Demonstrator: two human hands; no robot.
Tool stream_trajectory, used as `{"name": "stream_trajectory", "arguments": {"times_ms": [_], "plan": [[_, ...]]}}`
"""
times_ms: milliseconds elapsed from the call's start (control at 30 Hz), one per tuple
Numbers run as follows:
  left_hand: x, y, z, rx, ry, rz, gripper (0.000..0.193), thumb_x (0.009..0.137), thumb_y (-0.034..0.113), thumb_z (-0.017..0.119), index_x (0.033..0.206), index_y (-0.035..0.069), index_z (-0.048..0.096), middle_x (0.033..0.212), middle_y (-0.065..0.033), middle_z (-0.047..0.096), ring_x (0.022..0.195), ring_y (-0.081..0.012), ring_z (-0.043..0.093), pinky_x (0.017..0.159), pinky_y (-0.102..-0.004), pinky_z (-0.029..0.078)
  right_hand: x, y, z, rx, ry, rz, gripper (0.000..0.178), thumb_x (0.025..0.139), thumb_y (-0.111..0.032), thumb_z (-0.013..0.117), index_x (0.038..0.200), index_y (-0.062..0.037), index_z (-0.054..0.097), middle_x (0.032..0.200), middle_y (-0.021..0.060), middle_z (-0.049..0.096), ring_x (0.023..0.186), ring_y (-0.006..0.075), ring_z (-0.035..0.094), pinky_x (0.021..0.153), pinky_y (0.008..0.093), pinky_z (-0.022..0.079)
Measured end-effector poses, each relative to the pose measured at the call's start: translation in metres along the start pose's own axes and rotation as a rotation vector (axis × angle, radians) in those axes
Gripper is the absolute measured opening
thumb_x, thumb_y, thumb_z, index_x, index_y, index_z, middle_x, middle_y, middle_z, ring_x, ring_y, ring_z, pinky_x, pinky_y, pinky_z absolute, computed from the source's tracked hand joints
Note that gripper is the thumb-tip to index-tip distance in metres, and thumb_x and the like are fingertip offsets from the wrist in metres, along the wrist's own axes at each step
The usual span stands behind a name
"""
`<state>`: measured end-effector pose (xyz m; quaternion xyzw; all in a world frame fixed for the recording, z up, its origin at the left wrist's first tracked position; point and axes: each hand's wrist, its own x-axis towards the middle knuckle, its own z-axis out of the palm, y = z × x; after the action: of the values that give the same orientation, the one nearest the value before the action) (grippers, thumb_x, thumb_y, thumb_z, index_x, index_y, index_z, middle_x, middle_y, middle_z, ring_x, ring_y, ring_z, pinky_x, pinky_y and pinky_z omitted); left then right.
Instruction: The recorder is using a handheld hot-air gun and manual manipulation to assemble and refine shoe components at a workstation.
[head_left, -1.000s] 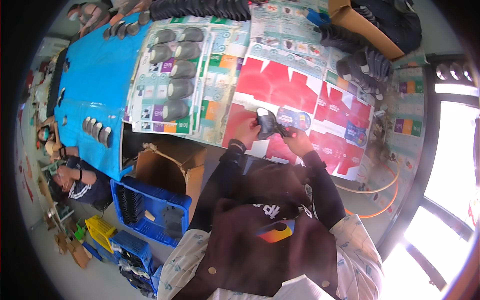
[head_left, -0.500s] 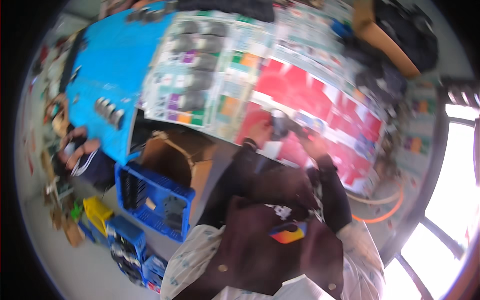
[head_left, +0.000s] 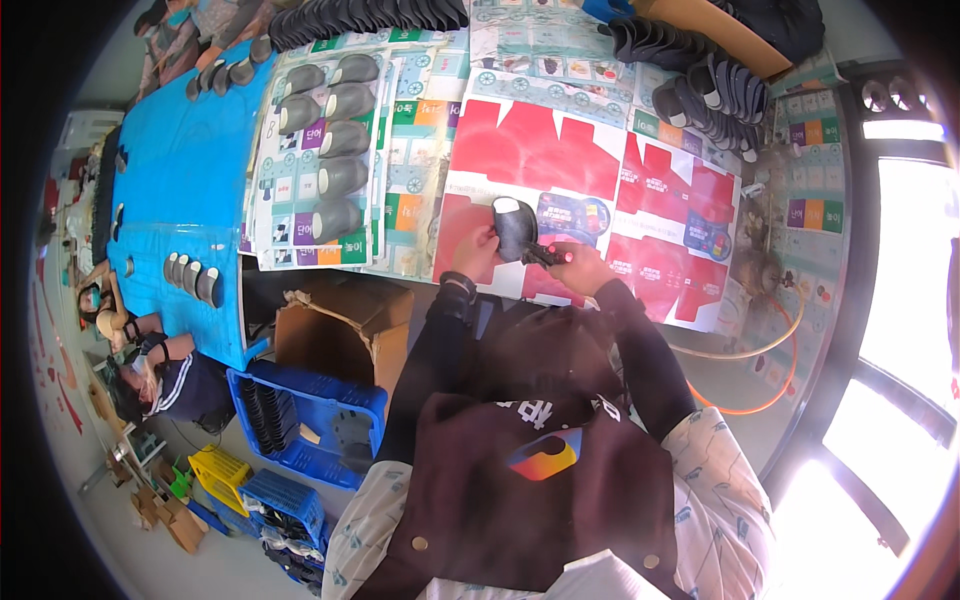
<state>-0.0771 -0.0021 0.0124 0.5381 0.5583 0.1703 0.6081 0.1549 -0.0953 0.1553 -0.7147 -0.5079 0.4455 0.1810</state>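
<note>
Above the red-and-white printed sheet, my left hand [head_left: 476, 254] is closed on the edge of a dark grey, rounded shell-like piece [head_left: 516, 236] with a pale patch at its upper end. Fingers of my right hand [head_left: 588, 268] are wrapped round a slim black tool [head_left: 541, 255], which has a reddish spot near my grip. The tool's tip is against or just beside the lower right of the shell piece; I cannot tell which. To the left, similar grey rounded pieces [head_left: 346, 138] lie in two columns on printed sheets.
Stacked dark pieces [head_left: 712, 95] lie at the far right, near a cardboard box [head_left: 738, 38]. A blue table [head_left: 190, 160] adjoins on the left, with a person [head_left: 165, 365] beside it. Below are an open carton [head_left: 345, 335] and a blue crate [head_left: 300, 420]. An orange hose [head_left: 790, 365] loops at right.
The view has steadied and shifted, so table items appear farther left. Both hands still hold the shell piece and tool, which now show sharply, the shell's pale end facing up.
</note>
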Motion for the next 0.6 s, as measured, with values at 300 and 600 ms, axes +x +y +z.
{"name": "stream_trajectory", "arguments": {"times_ms": [300,600], "plan": [[-0.016,0.036,0.008,0.020,0.032,0.013,0.043,0.092,0.022,0.073,0.125,-0.003,0.063,0.108,-0.0155,0.073,0.098,-0.0250,0.071,0.085,-0.0363,0.056,-0.008,0.005,0.003,0.047,0.027,0.029,0.023,0.085,-0.018,0.065,0.101,-0.0017,0.070,0.095,0.0265,0.067,0.092,0.0467,0.065,0.079,0.0514,0.052],[-0.011,0.032,0.013,0.102,0.067,0.080,0.040,0.089,0.028,0.077,0.116,0.000,0.066,0.098,-0.0135,0.072,0.091,-0.0266,0.070,0.083,-0.0384,0.055,0.002,0.011,-0.001,0.063,0.294,0.012,0.023,0.083,-0.017,0.065,0.101,-0.0029,0.068,0.084,0.0302,0.066,0.088,0.0511,0.064,0.075,0.0551,0.052]]}}
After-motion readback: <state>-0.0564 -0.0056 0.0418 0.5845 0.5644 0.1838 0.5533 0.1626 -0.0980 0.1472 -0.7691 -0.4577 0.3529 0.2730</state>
